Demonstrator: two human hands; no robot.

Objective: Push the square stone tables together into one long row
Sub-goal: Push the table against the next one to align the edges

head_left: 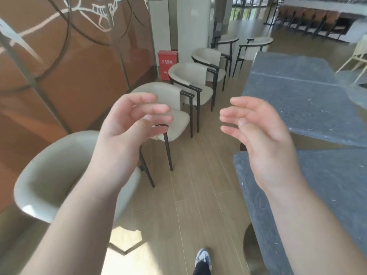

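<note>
Grey speckled stone tables run along the right side. The nearest table (333, 185) is at the lower right, and a floor gap separates it from the middle table (309, 108) beyond. A thin seam divides that one from the far table (294, 64). My left hand (127, 124) is raised in the air over the chairs, palm up, fingers loosely curled, holding nothing. My right hand (262, 128) is raised above the near table's left corner, fingers apart, empty. Neither hand touches a table.
Several cream armchairs with black legs line the left wall, the closest chair (49, 175) at my left forearm. A red fire box (167, 65) stands by a white pillar (190, 26). A wooden floor aisle (198, 175) runs between chairs and tables. My shoe (202, 259) shows below.
</note>
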